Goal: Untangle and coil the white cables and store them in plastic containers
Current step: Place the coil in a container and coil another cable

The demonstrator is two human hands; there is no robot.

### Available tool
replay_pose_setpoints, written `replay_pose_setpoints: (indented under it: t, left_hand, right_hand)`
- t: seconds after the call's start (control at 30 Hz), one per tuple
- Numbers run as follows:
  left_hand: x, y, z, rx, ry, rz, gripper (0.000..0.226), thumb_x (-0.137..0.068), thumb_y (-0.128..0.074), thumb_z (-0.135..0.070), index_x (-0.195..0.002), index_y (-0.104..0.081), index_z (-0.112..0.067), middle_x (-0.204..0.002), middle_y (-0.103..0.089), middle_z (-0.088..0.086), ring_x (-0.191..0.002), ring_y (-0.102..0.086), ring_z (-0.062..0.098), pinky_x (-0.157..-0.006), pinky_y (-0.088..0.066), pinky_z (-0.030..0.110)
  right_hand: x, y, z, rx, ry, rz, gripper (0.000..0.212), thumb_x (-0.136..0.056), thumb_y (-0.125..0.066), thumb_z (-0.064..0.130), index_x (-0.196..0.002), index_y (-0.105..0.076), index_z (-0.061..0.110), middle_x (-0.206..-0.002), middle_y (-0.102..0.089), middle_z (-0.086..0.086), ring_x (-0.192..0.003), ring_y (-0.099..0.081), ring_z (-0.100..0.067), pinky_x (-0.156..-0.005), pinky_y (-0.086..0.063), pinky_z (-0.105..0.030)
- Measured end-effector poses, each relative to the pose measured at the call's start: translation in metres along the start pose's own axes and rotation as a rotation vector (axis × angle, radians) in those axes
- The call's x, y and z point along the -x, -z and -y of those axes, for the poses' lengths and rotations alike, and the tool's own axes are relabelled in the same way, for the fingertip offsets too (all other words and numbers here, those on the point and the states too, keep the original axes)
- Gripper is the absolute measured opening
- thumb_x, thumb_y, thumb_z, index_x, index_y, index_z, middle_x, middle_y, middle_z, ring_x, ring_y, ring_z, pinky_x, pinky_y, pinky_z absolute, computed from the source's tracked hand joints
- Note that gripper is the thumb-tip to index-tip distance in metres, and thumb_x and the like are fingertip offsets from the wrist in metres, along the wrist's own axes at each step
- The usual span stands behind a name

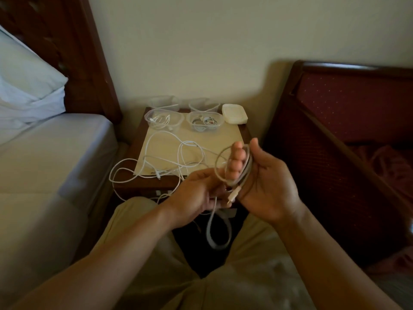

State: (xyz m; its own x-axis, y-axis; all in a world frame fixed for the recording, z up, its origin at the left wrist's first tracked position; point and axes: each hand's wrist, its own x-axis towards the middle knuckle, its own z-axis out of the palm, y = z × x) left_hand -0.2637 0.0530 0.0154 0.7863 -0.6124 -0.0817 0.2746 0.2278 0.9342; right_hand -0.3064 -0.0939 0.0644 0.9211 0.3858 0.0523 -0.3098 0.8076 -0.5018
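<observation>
A: What's in the plastic containers on the desk (232, 139)?

B: Four clear tubs sit at the back edge. The front-left container (163, 121) has a coiled white cable in it, and the front-right container (205, 121) has another coil with what look like plugs. The back-left container (163, 102) and back-right container (203, 104) are hard to read; I cannot tell if anything lies in them. A stack of pale lids (234, 114) stands just right of the tubs.

A: And the cable being worked on?

B: The right hand (266, 182) has its fingers curled round a coiled cable (223, 168), loops wrapped over the fingers, a connector hanging below the palm. The left hand (196, 193) pinches the loose run of that cable, which drops in a loop (218, 231) between the knees.

A: What else is around?

B: More tangled white cables (169, 157) sprawl over the desk's pale mat and spill off its front-left edge. A bed (44, 164) with a pillow (24, 83) is to the left, and a dark red upholstered headboard (348, 121) to the right.

A: Anything blocked?

B: The hands cover the desk's front-right corner, and the left fingertips are hidden behind the cable. The picture is dim and soft, so the connector types cannot be told
</observation>
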Motion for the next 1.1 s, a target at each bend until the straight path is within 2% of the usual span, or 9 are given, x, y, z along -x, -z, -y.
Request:
replay_pose_setpoints:
  t: [0.1,0.2,0.27,0.33,0.47,0.63,0.8,0.97,1.1]
  left_hand:
    - [0.008,0.012,0.016,-0.381,0.046,0.061,0.039,-0.096,-0.051,-0.043,-0.105,-0.071,-0.011,-0.063,-0.05,0.004,-0.069,-0.068,0.025,-0.087,-0.061,0.042]
    - [0.016,0.014,0.015,-0.728,0.039,0.115,0.037,-0.099,-0.047,-0.05,-0.119,-0.068,-0.028,-0.062,-0.061,-0.016,-0.064,-0.068,0.005,-0.07,-0.056,0.021]
    - [0.015,0.015,0.01,-0.939,-0.014,0.129,0.036,-0.102,-0.045,-0.056,-0.125,-0.067,-0.039,-0.092,-0.072,-0.026,-0.088,-0.069,-0.006,-0.087,-0.056,0.024]
    - [0.013,0.016,0.004,-1.098,-0.057,0.2,0.037,-0.103,-0.042,-0.06,-0.126,-0.065,-0.043,-0.114,-0.073,-0.014,-0.106,-0.068,0.004,-0.097,-0.054,0.039]
    - [0.008,0.025,-0.024,-1.304,-0.284,0.156,0.021,-0.097,-0.061,-0.044,-0.106,-0.076,-0.032,-0.089,-0.069,-0.016,-0.085,-0.064,-0.001,-0.079,-0.054,0.032]
    - [-0.001,0.047,-0.038,-1.334,-0.514,0.099,0.002,-0.092,-0.074,-0.026,-0.091,-0.076,-0.026,-0.08,-0.06,-0.02,-0.081,-0.06,0.003,-0.07,-0.048,0.025]
    - [-0.001,0.032,-0.03,-1.028,-0.633,0.038,0.015,-0.099,-0.062,-0.025,-0.095,-0.075,-0.019,-0.085,-0.068,-0.014,-0.083,-0.067,0.008,-0.073,-0.049,0.021]
    - [-0.009,0.02,-0.018,-0.562,-0.271,-0.06,0.019,-0.103,-0.058,-0.026,-0.104,-0.076,-0.023,-0.095,-0.072,0.023,-0.085,-0.068,0.035,-0.082,-0.055,0.057]
    - [-0.004,0.012,0.0,-0.77,-0.152,-0.023,0.041,-0.108,-0.046,-0.025,-0.08,-0.068,-0.045,-0.057,-0.059,-0.007,-0.049,-0.051,0.009,-0.056,-0.041,0.029]
  right_hand:
    - [-0.004,-0.002,0.014,0.411,0.351,-0.27,0.04,-0.112,-0.025,0.033,-0.11,-0.056,0.007,-0.099,-0.077,-0.009,-0.093,-0.076,-0.021,-0.076,-0.059,-0.028]
    - [-0.005,0.009,0.016,0.862,0.463,-0.406,0.035,-0.112,-0.028,0.028,-0.116,-0.056,0.007,-0.111,-0.077,-0.011,-0.106,-0.074,-0.026,-0.092,-0.057,-0.038]
    - [-0.005,0.017,0.006,1.125,0.445,-0.435,0.029,-0.112,-0.031,0.024,-0.117,-0.055,0.009,-0.111,-0.077,-0.006,-0.106,-0.074,-0.018,-0.095,-0.056,-0.037]
    - [-0.005,0.024,-0.004,1.436,0.426,-0.447,0.021,-0.111,-0.036,0.016,-0.109,-0.057,0.012,-0.108,-0.073,0.002,-0.103,-0.072,-0.011,-0.093,-0.056,-0.032]
    - [-0.004,0.036,-0.005,2.03,-0.024,-0.37,0.018,-0.105,-0.044,0.018,-0.09,-0.052,0.013,-0.083,-0.069,-0.005,-0.07,-0.067,-0.021,-0.065,-0.054,-0.038]
    - [0.006,0.033,-0.011,1.012,-0.363,-0.314,0.054,-0.111,-0.028,0.042,-0.089,-0.057,0.004,-0.047,-0.047,-0.007,-0.034,-0.044,-0.02,-0.039,-0.036,-0.024]
    - [0.006,0.035,-0.01,0.205,-0.399,0.129,0.044,-0.108,-0.027,0.043,-0.092,-0.057,0.014,-0.047,-0.051,0.007,-0.035,-0.049,-0.007,-0.044,-0.027,-0.025]
    - [0.006,0.016,-0.001,-0.067,-0.157,0.179,0.038,-0.109,-0.028,0.035,-0.101,-0.054,0.007,-0.06,-0.049,0.002,-0.051,-0.046,-0.012,-0.062,-0.045,-0.026]
    - [-0.001,0.009,0.0,0.192,0.186,-0.207,0.029,-0.109,-0.033,0.029,-0.103,-0.052,0.008,-0.081,-0.064,-0.005,-0.077,-0.068,-0.018,-0.073,-0.054,-0.028]
